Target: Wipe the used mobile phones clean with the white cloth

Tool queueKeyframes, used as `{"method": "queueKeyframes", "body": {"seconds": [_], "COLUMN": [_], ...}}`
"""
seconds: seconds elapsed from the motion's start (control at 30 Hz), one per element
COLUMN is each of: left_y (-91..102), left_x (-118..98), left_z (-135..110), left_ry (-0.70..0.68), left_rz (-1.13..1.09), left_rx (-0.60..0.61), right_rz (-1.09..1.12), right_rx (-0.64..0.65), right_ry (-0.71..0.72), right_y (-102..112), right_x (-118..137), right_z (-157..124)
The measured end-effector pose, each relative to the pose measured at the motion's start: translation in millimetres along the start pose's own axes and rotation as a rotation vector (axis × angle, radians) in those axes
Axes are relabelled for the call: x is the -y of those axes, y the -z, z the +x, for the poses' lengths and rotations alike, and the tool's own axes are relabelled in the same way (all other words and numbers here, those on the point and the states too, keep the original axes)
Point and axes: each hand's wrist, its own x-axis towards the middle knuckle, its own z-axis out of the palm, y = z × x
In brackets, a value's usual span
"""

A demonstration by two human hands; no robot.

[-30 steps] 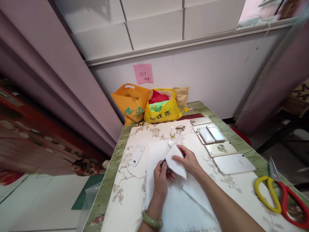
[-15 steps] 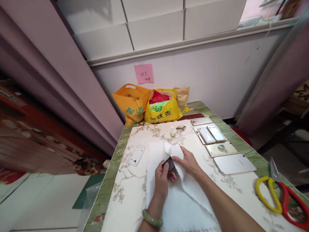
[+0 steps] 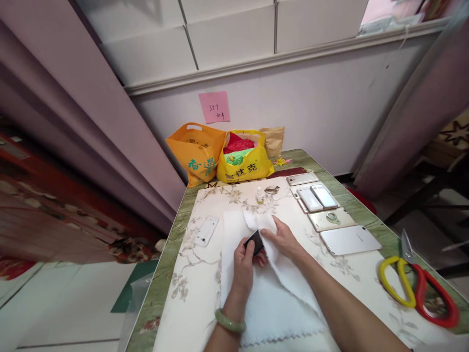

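Note:
My left hand, with a green bangle at its wrist, is closed round a small dark phone. Its thumb lies on the front face, and the lower fingers curl behind. My right hand pinches a folded-up part of a white cloth against the phone's right side. That fold hides part of the phone. The rest of the cloth, with a zigzag-cut edge, spreads flat beneath both hands. To the left lies a white phone; a small white bottle stands beyond the cloth.
Several phones lie in a column on the right, near red-and-yellow-handled scissors. Thin-framed glasses rest by the bottle. At the back stand an orange bag, a yellow bag and a brown pouch.
The cloth fold in my right hand has moved over more of the dark phone's face. My left hand keeps its hold. The whole view has shifted slightly.

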Motion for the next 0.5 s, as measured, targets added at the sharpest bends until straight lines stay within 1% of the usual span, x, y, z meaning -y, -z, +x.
{"method": "queueKeyframes", "body": {"seconds": [0.03, 0.1, 0.2, 0.33, 0.4, 0.5], "left_y": [-0.2, -0.8, -1.4, -2.1, -3.2, -5.9], "left_x": [-0.8, -2.8, -5.2, -6.2, -6.6, -7.8], "left_z": [-0.2, -0.8, -1.4, -2.2, -3.1, -5.1], "left_ry": [0.0, 0.004, 0.01, 0.069, 0.085, 0.033], "left_rz": [-0.004, 0.007, 0.067, 0.185, 0.228, 0.27], "left_rx": [0.003, 0.03, 0.077, 0.121, 0.152, 0.218], "right_rz": [0.012, 0.017, -0.035, -0.099, -0.058, 0.063], "right_rx": [0.029, 0.027, -0.065, -0.204, -0.251, -0.316], "right_ry": [0.005, 0.0, -0.011, -0.014, -0.037, -0.104], "right_y": [0.3, 1.0, 2.0, 3.0, 3.4, 4.4], "right_x": [2.1, 4.1, 1.5, -3.6, -3.1, 1.2], "right_z": [-1.3, -2.8, -1.4, 3.7, 5.4, 6.3]}}
